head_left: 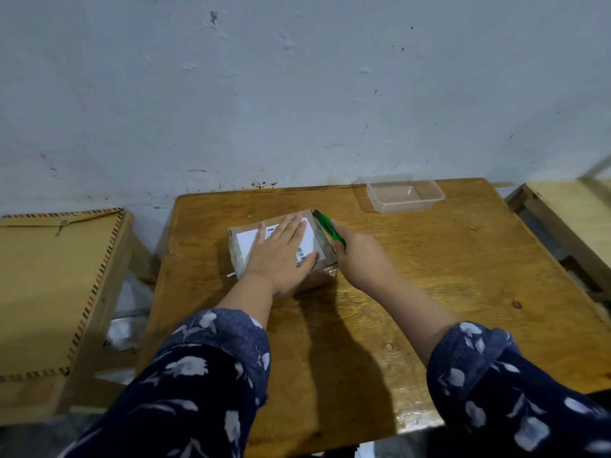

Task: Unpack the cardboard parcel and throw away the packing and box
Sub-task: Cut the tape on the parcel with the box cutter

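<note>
A small cardboard parcel (243,238) with a white shipping label lies on the wooden table (413,279), wrapped in clear tape. My left hand (281,251) presses flat on its top, fingers spread over the label. My right hand (360,256) grips a green utility knife (330,228), whose tip rests at the parcel's far right top edge. The parcel's flaps look closed.
A clear plastic container (405,193) stands at the table's back right. A brown board with a striped border (49,285) rests on a wooden stool at the left. Another wooden table (575,213) is at the right. The grey wall is right behind.
</note>
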Motion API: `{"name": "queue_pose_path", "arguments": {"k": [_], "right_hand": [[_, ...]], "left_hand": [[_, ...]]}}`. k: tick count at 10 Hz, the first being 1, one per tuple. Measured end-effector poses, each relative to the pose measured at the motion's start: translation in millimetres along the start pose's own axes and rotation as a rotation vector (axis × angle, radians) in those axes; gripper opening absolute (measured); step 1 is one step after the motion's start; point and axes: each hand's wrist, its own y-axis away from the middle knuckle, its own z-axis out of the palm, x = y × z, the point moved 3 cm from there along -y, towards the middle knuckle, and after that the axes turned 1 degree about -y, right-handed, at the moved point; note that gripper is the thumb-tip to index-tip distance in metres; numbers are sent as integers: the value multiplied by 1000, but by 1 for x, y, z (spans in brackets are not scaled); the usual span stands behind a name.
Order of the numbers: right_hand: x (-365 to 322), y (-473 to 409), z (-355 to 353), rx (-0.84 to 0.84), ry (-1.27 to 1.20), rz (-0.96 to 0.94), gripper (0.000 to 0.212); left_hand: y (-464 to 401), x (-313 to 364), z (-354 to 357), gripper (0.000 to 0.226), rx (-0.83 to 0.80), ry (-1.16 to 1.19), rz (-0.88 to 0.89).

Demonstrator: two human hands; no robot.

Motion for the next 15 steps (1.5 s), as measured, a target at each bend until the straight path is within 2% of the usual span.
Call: {"name": "queue_pose_path", "arguments": {"k": [3,5,10,15], "right_hand": [[-4,5,-15,-71,29,4,49],[-3,13,-10,-34,-27,36,48],[0,38,-16,-90,17,61,51],[3,55,-18,-56,51,79,50]], "left_hand": [[0,1,-1,71,0,-9,0],[0,1,-1,71,2,-3,-1],[1,1,-1,71,3,-16,3],[0,0,-2,72,-4,-21,8]]}}
